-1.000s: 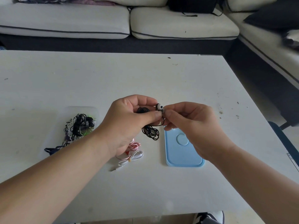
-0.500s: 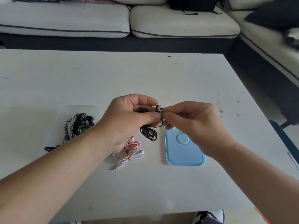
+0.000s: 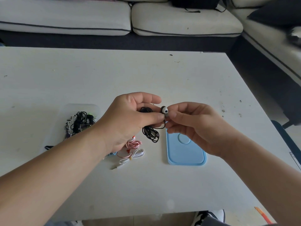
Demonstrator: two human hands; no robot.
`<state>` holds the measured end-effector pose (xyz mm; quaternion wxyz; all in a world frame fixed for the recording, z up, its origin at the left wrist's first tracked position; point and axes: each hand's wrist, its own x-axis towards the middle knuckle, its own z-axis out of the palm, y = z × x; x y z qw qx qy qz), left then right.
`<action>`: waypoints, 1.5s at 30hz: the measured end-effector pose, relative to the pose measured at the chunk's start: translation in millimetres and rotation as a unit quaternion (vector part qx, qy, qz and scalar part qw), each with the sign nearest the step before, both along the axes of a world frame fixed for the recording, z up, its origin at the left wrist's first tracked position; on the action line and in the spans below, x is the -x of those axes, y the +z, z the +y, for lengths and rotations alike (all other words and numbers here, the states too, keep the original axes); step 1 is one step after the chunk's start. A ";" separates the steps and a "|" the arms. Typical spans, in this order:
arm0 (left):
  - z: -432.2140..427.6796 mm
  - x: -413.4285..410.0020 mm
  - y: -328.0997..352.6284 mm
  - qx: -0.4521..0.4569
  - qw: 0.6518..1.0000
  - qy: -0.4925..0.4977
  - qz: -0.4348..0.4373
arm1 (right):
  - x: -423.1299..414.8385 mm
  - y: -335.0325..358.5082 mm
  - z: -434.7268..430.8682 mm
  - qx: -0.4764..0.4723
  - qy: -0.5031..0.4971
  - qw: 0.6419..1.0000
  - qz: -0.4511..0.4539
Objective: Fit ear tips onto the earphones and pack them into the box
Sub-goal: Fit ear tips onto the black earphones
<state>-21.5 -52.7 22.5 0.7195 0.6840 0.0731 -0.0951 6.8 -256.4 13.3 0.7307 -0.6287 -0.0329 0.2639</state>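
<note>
Above the middle of the white table (image 3: 146,79), my left hand (image 3: 128,121) holds a black earphone set, whose coiled cable (image 3: 150,132) dangles below my fingers. Its earbud with a black ear tip (image 3: 164,109) sticks up between both hands. My left thumb and my right hand (image 3: 195,126) pinch the bud's stem from either side. A light blue box lid or tray (image 3: 187,152) lies flat under my right hand. A clear box (image 3: 78,123) at the left holds several tangled earphones.
A red-and-white striped cable and a white cable with a jack plug (image 3: 130,154) lie near my left wrist. A white sofa (image 3: 179,18) runs behind the table and along the right. A shoe (image 3: 210,216) shows below the table's front edge.
The two hands have stayed together on the earbud, shifting only slightly; the view has dipped a little. The dangling cable hangs in much the same place.
</note>
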 end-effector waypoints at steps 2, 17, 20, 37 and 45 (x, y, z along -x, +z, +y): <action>0.6 0.7 0.8 -0.001 1.000 -0.005 0.002 | -0.5 -0.1 -1.8 0.003 0.001 1.000 -0.002; 22.7 12.1 6.6 -0.036 0.999 0.020 -0.007 | 1.6 7.0 26.6 0.046 0.021 0.996 -0.080; 36.0 18.6 9.1 -0.038 0.999 0.036 -0.001 | 3.9 7.0 43.3 0.068 0.023 0.991 -0.117; 113.3 36.0 7.7 -0.037 0.995 0.096 0.001 | -4.7 -2.2 122.2 -0.024 0.091 0.995 0.010; 115.2 32.6 5.2 -0.144 0.984 0.096 -0.047 | -8.3 -6.2 130.0 0.034 0.075 0.996 -0.046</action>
